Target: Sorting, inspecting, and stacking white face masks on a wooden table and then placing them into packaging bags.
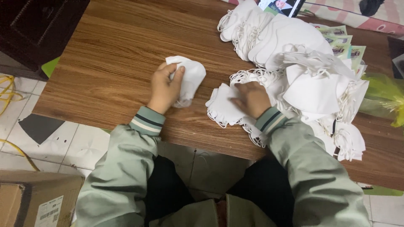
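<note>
A person in a pale green jacket with striped cuffs sits at a wooden surface (113, 63), seen from above, both hands at work among white face masks. The left hand (165, 89) lies on a single white mask (189, 77) that rests alone on the bare wood, left of the main pile; its fingers (176, 75) are curled together and clamped on the mask's near edge, the thumb pressed against the fabric. The right hand (252, 98) rests palm-down on a small stack of masks (223, 107) near the front edge of the surface, its fingers (242, 89) spread slightly apart and flat on the top mask, not gripping it. The ear loops of these masks spill out in curls around the stack's edge.

Behind and to the right of the right hand a large heap of white masks (294, 54) runs from the far edge of the surface down to the near right side. A few printed green-and-white packets (343, 42) poke out from beneath the heap at the far right, beside a crumpled yellow-green plastic bag (385, 98). A cardboard box (33, 197) stands on the tiled floor (71, 145) at lower left, and a yellow cable (8, 94) trails along the floor's left edge.
</note>
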